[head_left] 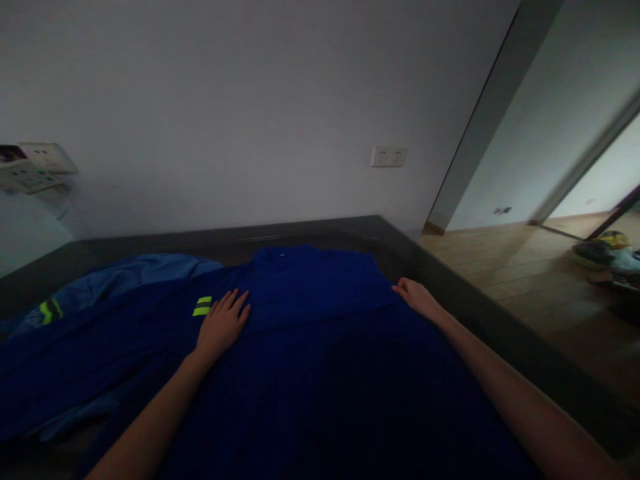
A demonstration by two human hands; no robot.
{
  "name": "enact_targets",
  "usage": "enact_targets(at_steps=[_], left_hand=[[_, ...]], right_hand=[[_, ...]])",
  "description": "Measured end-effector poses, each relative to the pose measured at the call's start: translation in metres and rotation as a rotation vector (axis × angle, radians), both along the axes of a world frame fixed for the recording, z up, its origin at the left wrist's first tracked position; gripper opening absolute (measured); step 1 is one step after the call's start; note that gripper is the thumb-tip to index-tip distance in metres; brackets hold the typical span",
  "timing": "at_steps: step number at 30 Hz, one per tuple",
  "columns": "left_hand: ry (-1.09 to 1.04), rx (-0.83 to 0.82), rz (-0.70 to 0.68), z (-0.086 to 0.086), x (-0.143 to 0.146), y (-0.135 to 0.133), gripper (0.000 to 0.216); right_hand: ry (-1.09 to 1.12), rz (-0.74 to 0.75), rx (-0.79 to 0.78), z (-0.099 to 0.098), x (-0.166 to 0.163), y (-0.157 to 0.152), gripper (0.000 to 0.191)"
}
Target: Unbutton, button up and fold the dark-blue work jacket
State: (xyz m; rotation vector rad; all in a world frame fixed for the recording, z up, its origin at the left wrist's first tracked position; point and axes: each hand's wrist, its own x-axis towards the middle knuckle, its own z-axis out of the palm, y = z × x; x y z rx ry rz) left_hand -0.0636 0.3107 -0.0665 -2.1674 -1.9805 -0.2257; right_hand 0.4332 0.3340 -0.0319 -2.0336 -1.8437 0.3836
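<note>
A dark blue work jacket (pixel 310 320) lies spread over the table, its collar toward the wall and one long sleeve stretched out to the left. My left hand (pixel 225 320) rests flat on it with fingers spread, just right of a yellow-green and grey reflective strip (pixel 203 306). At the jacket's right edge, my right hand (pixel 415 297) is closed, pinching the cloth between thumb and fingers. Under the outstretched sleeve, a lighter blue garment (pixel 145 270) with its own reflective strip (pixel 51 311) shows in part. The near part of the jacket is in deep shadow.
The dark table (pixel 450 287) has a raised rim and stands against a pale wall (pixel 240 120). A double socket (pixel 389 157) is on the wall, with more outlets (pixel 47 158) at far left. Bags (pixel 600 250) lie on the wooden floor (pixel 495 257) at right.
</note>
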Motion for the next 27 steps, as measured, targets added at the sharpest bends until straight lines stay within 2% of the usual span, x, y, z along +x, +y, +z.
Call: enact_targets(at_steps=[7,12,15,17,20,27], left_hand=[[-0.020,-0.025,0.010,0.004,0.002,-0.002,0.051],[-0.027,-0.015,0.012,0.004,0.003,-0.002,0.051],[-0.026,-0.015,0.018,0.003,0.003,-0.002,0.050],[-0.025,-0.018,0.012,0.003,0.003,-0.002,0.051],[-0.022,-0.007,0.004,0.003,0.003,-0.002,0.051],[-0.009,-0.006,-0.003,0.004,0.001,-0.002,0.051]], right_hand=[[-0.065,0.009,0.060,-0.003,-0.003,-0.015,0.026],[-0.256,-0.051,-0.009,0.016,-0.006,-0.020,0.026],[-0.310,-0.086,-0.001,0.030,-0.014,-0.013,0.023],[-0.340,-0.110,-0.006,0.033,-0.022,-0.005,0.029],[-0.386,-0.134,-0.042,0.028,-0.036,0.007,0.047],[-0.465,-0.134,-0.034,0.008,-0.039,0.008,0.046]])
